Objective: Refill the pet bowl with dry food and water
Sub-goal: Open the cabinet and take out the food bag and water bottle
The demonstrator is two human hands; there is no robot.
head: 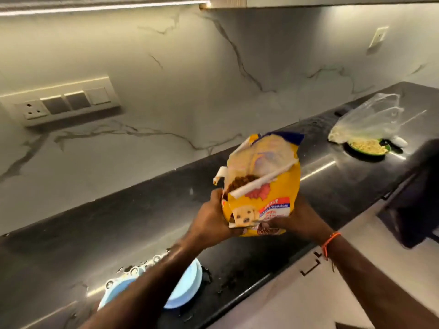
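Note:
A yellow bag of dry dog food [266, 186] is held above the dark countertop [118, 224], its torn top open toward me with brown kibble [242, 181] showing inside. My left hand [211, 219] grips the bag's lower left side. My right hand [297, 222] grips its lower right corner; an orange thread circles that wrist. A light blue pet bowl [187, 288] sits on the counter below, near the front edge, and my left forearm hides most of it.
A green plate of pale food [368, 147] under a clear plastic bag [373, 119] sits at the counter's far right. A dark object [418, 193] stands at the right edge. A switch and socket panel [64, 103] is on the marble wall. Water drops lie around the bowl.

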